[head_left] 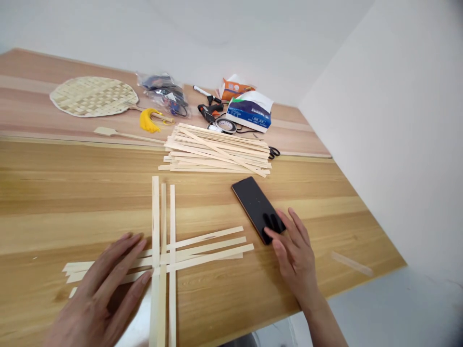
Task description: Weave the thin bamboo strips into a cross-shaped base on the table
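Both hands [99,294] [294,258] palm-down, fingers spread

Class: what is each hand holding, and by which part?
The right hand touches the lower end of a black smartphone, though a grip cannot be told; the left hand seems empty, over crossed bamboo strips.

We find crossed bamboo strips [161,258] on the wooden table [90,193] at 6 o'clock, a smartphone [257,208] just right of them at 4 o'clock, a pile of loose strips [216,150] behind them at 12 o'clock, a woven fan [93,96] at 10 o'clock.
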`<action>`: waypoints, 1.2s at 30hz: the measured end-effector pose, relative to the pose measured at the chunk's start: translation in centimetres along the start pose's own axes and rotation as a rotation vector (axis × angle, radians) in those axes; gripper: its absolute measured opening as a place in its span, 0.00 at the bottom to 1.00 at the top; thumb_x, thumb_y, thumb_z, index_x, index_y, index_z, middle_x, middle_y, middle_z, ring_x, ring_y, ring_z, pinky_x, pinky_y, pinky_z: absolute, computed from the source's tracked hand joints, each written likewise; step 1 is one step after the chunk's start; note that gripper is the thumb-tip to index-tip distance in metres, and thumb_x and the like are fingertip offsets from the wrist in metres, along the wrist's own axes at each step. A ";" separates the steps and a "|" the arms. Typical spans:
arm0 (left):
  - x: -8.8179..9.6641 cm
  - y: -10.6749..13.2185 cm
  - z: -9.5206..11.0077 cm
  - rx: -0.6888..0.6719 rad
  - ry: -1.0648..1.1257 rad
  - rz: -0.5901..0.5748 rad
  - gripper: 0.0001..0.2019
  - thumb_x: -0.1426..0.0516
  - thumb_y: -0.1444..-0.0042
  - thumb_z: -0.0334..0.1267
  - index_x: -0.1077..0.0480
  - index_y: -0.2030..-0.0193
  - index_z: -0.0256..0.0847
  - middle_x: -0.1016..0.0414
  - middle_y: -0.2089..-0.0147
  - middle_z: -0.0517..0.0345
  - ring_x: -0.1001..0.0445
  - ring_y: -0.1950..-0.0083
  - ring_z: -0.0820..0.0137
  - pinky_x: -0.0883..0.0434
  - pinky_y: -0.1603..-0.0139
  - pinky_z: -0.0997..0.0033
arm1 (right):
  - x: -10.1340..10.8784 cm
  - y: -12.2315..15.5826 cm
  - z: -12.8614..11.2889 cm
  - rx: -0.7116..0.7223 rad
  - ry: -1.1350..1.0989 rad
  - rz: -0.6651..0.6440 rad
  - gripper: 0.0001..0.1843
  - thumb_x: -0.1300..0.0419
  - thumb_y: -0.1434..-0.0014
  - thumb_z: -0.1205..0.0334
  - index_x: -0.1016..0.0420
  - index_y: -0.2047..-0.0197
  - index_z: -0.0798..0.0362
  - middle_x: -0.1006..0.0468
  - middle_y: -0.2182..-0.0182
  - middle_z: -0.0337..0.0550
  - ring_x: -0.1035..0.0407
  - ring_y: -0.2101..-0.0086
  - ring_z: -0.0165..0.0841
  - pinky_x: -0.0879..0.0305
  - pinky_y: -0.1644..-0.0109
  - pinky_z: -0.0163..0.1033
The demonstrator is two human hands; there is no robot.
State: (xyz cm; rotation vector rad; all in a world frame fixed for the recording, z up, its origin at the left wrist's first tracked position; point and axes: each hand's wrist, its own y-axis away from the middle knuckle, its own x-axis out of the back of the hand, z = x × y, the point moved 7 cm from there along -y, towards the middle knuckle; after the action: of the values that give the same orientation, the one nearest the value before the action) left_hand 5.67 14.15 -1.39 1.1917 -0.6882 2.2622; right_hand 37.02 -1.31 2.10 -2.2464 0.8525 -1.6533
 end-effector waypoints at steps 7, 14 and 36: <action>0.2 -0.3 0.5 0.004 0.014 0.017 0.27 0.50 0.35 0.48 0.47 0.30 0.61 0.40 0.30 0.63 0.38 0.31 0.54 0.44 0.26 0.42 | 1.2 -0.2 1.0 -0.095 0.047 0.063 0.16 0.43 0.35 0.62 0.28 0.44 0.50 0.26 0.43 0.51 0.36 0.40 0.45 0.36 0.38 0.59; 0.1 -0.5 0.7 0.008 0.027 0.019 0.27 0.49 0.35 0.49 0.47 0.30 0.61 0.41 0.30 0.65 0.38 0.31 0.55 0.45 0.25 0.45 | 1.8 1.7 0.6 0.007 0.131 0.051 0.14 0.47 0.35 0.67 0.24 0.50 0.48 0.27 0.41 0.47 0.41 0.36 0.45 0.38 0.36 0.59; 0.1 -0.7 0.9 -0.078 -0.046 0.053 0.26 0.49 0.35 0.46 0.44 0.30 0.52 0.36 0.33 0.54 0.36 0.32 0.53 0.34 0.34 0.44 | -3.3 -3.8 1.6 -0.369 0.322 -0.225 0.37 0.39 0.46 0.37 0.31 0.41 0.53 0.25 0.46 0.55 0.34 0.47 0.53 0.32 0.47 0.56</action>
State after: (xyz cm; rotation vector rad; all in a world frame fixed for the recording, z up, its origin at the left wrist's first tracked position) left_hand 6.62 14.15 -0.74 1.2043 -0.8274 2.2356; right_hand 39.08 3.38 0.77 -2.4230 1.0908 -2.1580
